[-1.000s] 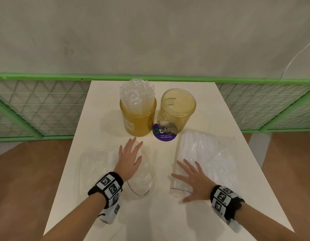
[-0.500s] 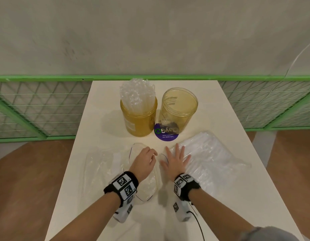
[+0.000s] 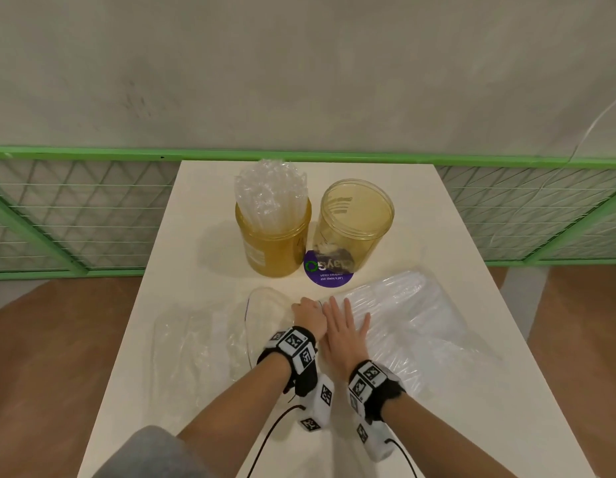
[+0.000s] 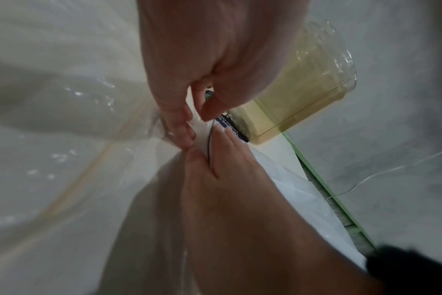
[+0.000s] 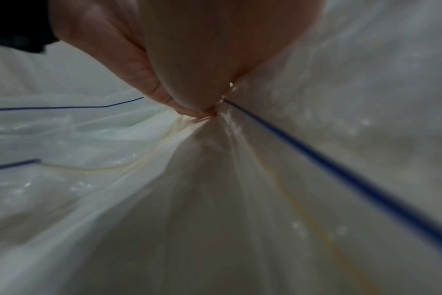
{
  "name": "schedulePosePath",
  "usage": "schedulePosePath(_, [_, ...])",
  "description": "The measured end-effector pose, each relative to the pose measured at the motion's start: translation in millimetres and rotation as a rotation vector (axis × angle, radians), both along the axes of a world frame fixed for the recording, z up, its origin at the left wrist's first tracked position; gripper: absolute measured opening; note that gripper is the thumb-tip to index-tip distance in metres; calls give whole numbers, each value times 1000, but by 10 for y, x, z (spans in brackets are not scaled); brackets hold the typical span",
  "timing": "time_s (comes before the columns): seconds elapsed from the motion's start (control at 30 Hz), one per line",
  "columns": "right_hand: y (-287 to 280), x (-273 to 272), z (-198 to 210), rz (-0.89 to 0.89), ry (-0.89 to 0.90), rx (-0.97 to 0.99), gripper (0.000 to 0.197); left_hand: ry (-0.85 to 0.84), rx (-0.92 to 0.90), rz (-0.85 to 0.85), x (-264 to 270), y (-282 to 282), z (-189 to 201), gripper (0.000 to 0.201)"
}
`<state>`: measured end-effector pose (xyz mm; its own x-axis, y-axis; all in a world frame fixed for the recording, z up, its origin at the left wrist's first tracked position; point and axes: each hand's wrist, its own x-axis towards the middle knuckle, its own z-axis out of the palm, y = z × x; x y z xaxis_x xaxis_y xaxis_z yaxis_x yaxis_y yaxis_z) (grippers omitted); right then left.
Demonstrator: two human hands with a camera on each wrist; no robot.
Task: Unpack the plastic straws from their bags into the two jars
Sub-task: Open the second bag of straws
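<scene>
Two amber jars stand at the table's back. The left jar is packed with clear straws; the right jar is empty. A clear bag full of straws lies at front right, its blue-lined mouth toward the middle. My left hand is curled and pinches the bag's mouth edge. My right hand lies beside it with straight fingers pressing on the bag. An emptied clear bag lies flat at front left.
A round purple sticker lies on the white table in front of the jars. A green mesh fence runs behind and beside the table, with wooden floor on both sides. Cables trail from both wrist cameras.
The full bag has swung so its mouth points to the middle. My right hand crossed left onto that mouth, and my left hand curled and moved right to meet it.
</scene>
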<state>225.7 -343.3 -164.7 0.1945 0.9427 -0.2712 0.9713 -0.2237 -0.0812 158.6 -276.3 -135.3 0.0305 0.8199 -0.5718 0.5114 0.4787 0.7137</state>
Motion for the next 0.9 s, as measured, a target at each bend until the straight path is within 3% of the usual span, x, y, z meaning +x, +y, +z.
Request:
schedulePosePath(0.1, [74,-8,70,-57,70,97,57,-41,135,-63,106,13,47,6])
schedulePosePath(0.23, [137,48,84,-70,162,286,57,-70,200,-82,157,62,45,17])
schedulePosePath(0.37, [348,137,-88,-137,193,187,71,-87,216,-71,133,24,-34,22])
schedulePosePath(0.47, [343,109,25,-156,201,252,54,-56,283,-128,144,-7,-102,28])
schedulePosePath(0.63, [339,209,130,-354,553,430,37,-160,341,-71,162,15,-51,32])
schedulePosePath(0.73, [279,197,151,-218,496,411,26,-261,298,45,193,-21,7,36])
schedulePosePath(0.83, [169,134,61,-133,422,310,39,-227,277,15,195,-14,42,31])
schedulePosePath(0.9, [108,123,60,-141,476,271,36,-202,286,7,206,28,63,33])
